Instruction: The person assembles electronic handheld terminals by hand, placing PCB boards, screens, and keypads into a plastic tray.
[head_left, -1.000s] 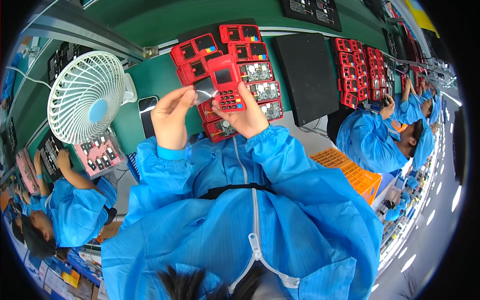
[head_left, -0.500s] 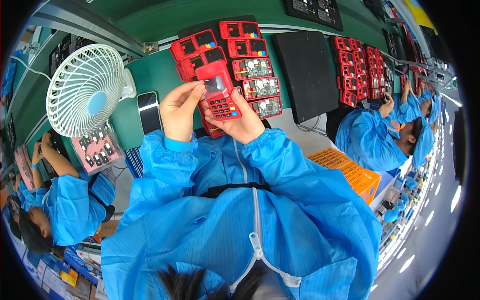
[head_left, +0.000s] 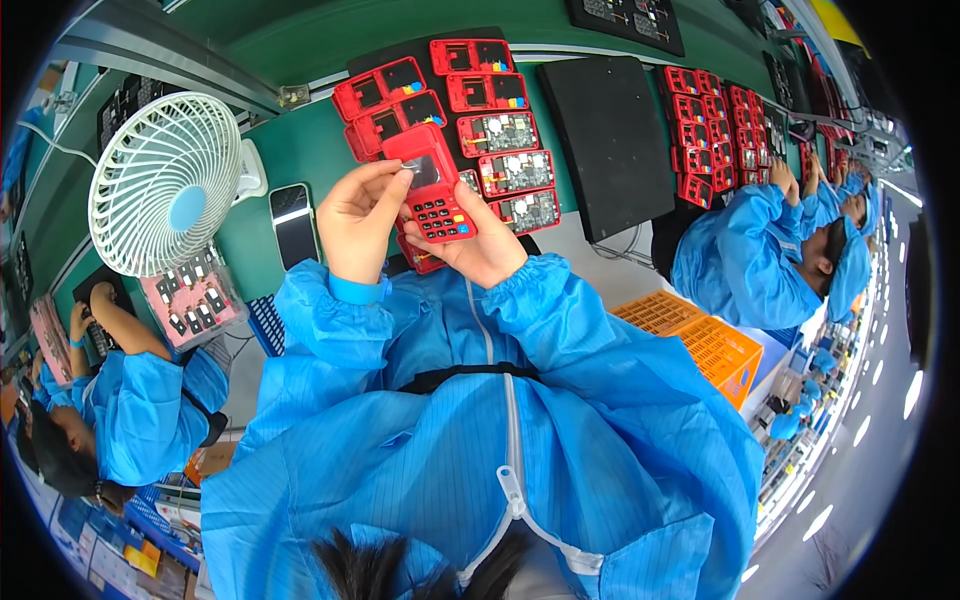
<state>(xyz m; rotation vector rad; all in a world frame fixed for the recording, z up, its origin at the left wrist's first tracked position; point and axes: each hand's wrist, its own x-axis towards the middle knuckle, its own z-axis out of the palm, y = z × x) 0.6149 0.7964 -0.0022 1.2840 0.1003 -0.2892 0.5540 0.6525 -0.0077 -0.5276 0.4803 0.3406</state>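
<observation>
The left hand (head_left: 362,215), thumb and finger pinched at the screen (head_left: 424,172), may grip film; I cannot tell. The handset (head_left: 430,196) sits in the curled right hand (head_left: 487,245), likely light, stiff, smooth, its screen scratchable; best held by the sides. Key (head_left: 437,219) markings are too small to read.

Green workbench (head_left: 302,158); far right, rows of white lights (head_left: 912,396) (overhead, apparently)

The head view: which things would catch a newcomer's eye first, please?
Probably the red keypad device near the centre, in the grip of the right hand, with the left hand at its screen. Next might come the large white fan on the left, then the open red casings lying in rows beyond the device.
</observation>
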